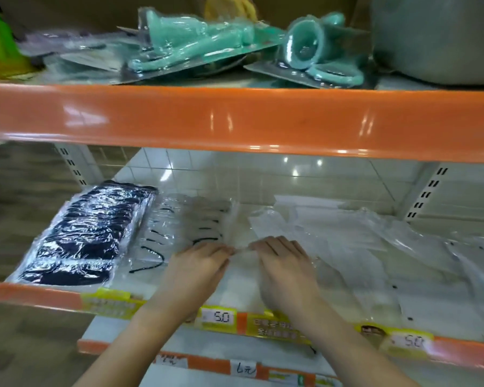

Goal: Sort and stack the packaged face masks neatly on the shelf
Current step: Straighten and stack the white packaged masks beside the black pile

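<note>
Both hands, left (199, 263) and right (284, 263), pinch one clear mask packet (242, 254) mid-shelf (37, 298) (dark mask stack (87, 233) sits left, loose white packets (360, 247) right).

A shop, by every sign; retail shelving with glossy orange front rails (235, 118) and slotted white uprights (430, 191) carries goods in tiers; yellow price tags (219, 317) reading 5.0 are clipped along the shelf edge (37, 297) (another handwritten label sits on the rail below); stock lies in clear plastic packaging, including teal items on backing cards (196, 43) on the upper shelf.
</note>
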A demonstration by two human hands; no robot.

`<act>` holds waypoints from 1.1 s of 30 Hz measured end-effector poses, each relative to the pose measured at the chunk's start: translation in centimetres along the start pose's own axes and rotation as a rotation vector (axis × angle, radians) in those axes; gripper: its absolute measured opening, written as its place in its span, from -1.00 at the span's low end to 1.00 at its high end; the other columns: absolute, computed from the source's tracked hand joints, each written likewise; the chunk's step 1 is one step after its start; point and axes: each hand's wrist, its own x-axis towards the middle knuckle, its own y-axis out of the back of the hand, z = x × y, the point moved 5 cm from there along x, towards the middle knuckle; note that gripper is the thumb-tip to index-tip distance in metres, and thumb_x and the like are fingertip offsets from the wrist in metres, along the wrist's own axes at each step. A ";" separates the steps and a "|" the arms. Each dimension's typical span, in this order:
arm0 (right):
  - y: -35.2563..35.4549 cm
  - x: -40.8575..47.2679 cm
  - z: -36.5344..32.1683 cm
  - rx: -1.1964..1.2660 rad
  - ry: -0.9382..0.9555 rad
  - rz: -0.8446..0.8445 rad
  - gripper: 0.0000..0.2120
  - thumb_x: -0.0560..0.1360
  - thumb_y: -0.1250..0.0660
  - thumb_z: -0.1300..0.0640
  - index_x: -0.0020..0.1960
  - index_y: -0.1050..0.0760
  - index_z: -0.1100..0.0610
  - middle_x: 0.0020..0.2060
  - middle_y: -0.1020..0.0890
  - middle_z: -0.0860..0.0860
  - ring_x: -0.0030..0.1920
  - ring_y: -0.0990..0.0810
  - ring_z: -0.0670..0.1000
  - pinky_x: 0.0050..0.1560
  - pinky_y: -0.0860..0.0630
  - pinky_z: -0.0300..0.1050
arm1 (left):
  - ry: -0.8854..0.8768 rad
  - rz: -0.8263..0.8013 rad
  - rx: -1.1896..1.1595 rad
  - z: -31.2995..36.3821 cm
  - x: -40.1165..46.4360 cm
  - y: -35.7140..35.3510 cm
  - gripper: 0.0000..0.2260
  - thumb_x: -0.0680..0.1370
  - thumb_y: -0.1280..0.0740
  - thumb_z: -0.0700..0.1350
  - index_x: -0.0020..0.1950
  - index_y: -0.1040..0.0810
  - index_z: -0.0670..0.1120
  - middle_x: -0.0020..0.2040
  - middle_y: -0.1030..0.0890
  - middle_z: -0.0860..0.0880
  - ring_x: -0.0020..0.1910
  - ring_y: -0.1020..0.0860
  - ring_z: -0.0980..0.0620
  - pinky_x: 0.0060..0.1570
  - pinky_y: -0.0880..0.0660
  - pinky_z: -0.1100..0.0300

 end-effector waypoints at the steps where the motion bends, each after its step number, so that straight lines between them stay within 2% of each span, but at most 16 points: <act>1: -0.4 0.4 -1.0 0.015 0.004 0.007 -0.55 0.09 -0.37 0.35 -0.05 -0.62 0.06 -0.17 -0.64 -0.02 -0.17 -0.59 0.07 -0.15 -0.42 -0.10 | 0.002 0.045 0.008 -1.1 -0.5 0.1 -0.73 0.41 -0.19 -0.08 -0.08 -0.68 0.00 -0.15 -0.68 0.06 -0.25 -0.65 -0.01 -0.37 -0.54 0.20; 4: -1.8 1.3 -3.8 0.062 0.014 0.026 -0.56 0.19 -0.12 0.31 -0.06 -0.63 0.10 -0.18 -0.65 0.02 -0.18 -0.60 0.10 -0.18 -0.49 -0.09 | -0.018 0.200 0.036 -4.2 -2.3 0.6 -0.70 0.30 -0.32 -0.30 -0.05 -0.68 -0.07 -0.14 -0.68 -0.01 -0.20 -0.66 -0.05 -0.33 -0.57 0.16; 5: -2.2 1.5 -4.6 0.078 0.013 0.034 -0.57 0.21 -0.11 0.30 -0.04 -0.62 0.11 -0.17 -0.65 0.02 -0.15 -0.60 0.10 -0.17 -0.51 -0.07 | -0.021 0.235 0.038 -5.0 -2.9 0.8 -0.67 0.26 -0.37 -0.35 -0.04 -0.68 -0.10 -0.10 -0.69 -0.02 -0.14 -0.66 -0.05 -0.27 -0.59 0.14; 9: -3.4 2.1 -7.6 0.083 0.026 0.065 -0.65 0.26 -0.29 0.31 0.00 -0.62 0.10 -0.11 -0.66 0.01 -0.07 -0.61 0.08 -0.05 -0.50 -0.05 | -0.014 0.301 0.024 -8.3 -4.8 0.8 -0.73 0.37 -0.38 -0.34 0.02 -0.68 -0.14 0.01 -0.68 -0.05 0.04 -0.64 -0.05 -0.05 -0.59 0.06; 14: -6.1 0.8 -9.5 0.094 0.033 -0.054 -0.54 0.14 -0.46 0.31 0.02 -0.60 0.03 -0.07 -0.65 -0.05 -0.05 -0.62 0.02 -0.02 -0.44 -0.14 | -0.038 0.235 0.001 -11.6 -7.9 -1.6 -0.75 0.47 -0.27 -0.28 0.06 -0.67 -0.13 0.07 -0.67 -0.03 0.10 -0.62 -0.05 0.08 -0.49 0.05; 17: -7.7 -0.1 -10.4 0.107 0.015 -0.138 -0.54 0.14 -0.55 0.28 0.01 -0.61 0.02 -0.07 -0.64 -0.08 -0.09 -0.62 -0.01 -0.12 -0.53 -0.15 | -0.040 0.204 -0.044 -12.8 -9.4 -2.8 -0.74 0.44 -0.26 -0.28 0.01 -0.69 -0.12 0.06 -0.67 -0.03 0.05 -0.64 -0.05 0.07 -0.49 0.06; 20: -9.0 -0.7 -11.1 0.083 -0.006 -0.197 -0.65 0.18 -0.58 0.19 -0.07 -0.63 -0.01 -0.13 -0.64 -0.12 -0.14 -0.62 -0.05 -0.17 -0.53 -0.21 | -0.025 0.155 -0.080 -13.4 -10.1 -3.5 -0.72 0.44 -0.20 -0.21 -0.03 -0.70 -0.11 0.03 -0.68 -0.02 0.01 -0.65 -0.05 -0.01 -0.58 0.08; 23: -9.8 -1.0 -11.3 0.080 -0.045 -0.233 -0.70 0.19 -0.58 0.17 -0.12 -0.64 -0.02 -0.16 -0.64 -0.14 -0.17 -0.61 -0.07 -0.21 -0.52 -0.23 | 0.023 0.087 -0.088 -13.9 -10.5 -4.0 -0.68 0.44 -0.16 -0.18 -0.01 -0.70 -0.11 0.05 -0.67 -0.03 0.02 -0.65 -0.05 -0.03 -0.58 0.06; 27: -9.9 -0.7 -11.6 0.056 -0.053 -0.225 -0.84 0.31 -0.50 0.16 -0.14 -0.63 -0.01 -0.18 -0.64 -0.14 -0.17 -0.60 -0.07 -0.21 -0.54 -0.21 | 0.091 0.030 -0.099 -14.5 -10.6 -4.3 -0.64 0.45 -0.13 -0.13 0.05 -0.69 -0.11 0.07 -0.67 0.00 0.06 -0.64 -0.03 -0.01 -0.58 0.07; 29: -9.9 -0.8 -11.8 0.050 -0.057 -0.218 -0.91 0.43 -0.34 0.12 -0.14 -0.62 -0.01 -0.17 -0.64 -0.14 -0.15 -0.59 -0.07 -0.21 -0.54 -0.19 | 0.117 -0.006 -0.112 -14.7 -10.7 -4.4 -0.62 0.46 -0.12 -0.11 0.07 -0.68 -0.11 0.09 -0.66 0.01 0.09 -0.62 -0.01 0.02 -0.58 0.07; 31: -9.9 -0.9 -11.9 0.058 -0.089 -0.236 -0.77 0.50 -0.18 0.04 -0.14 -0.62 -0.02 -0.16 -0.62 -0.15 -0.14 -0.57 -0.09 -0.21 -0.54 -0.19 | 0.134 -0.039 -0.116 -14.6 -10.7 -4.3 -0.61 0.46 -0.12 -0.09 0.10 -0.67 -0.11 0.12 -0.65 0.02 0.13 -0.60 0.01 0.06 -0.56 0.08; 33: -9.9 -1.1 -12.1 0.063 -0.109 -0.249 -0.73 0.50 -0.14 0.01 -0.15 -0.61 -0.01 -0.16 -0.61 -0.15 -0.13 -0.56 -0.09 -0.23 -0.53 -0.19 | 0.150 -0.061 -0.111 -14.3 -10.6 -4.2 -0.62 0.47 -0.12 -0.07 0.09 -0.67 -0.12 0.11 -0.65 0.01 0.13 -0.60 0.01 0.06 -0.55 0.10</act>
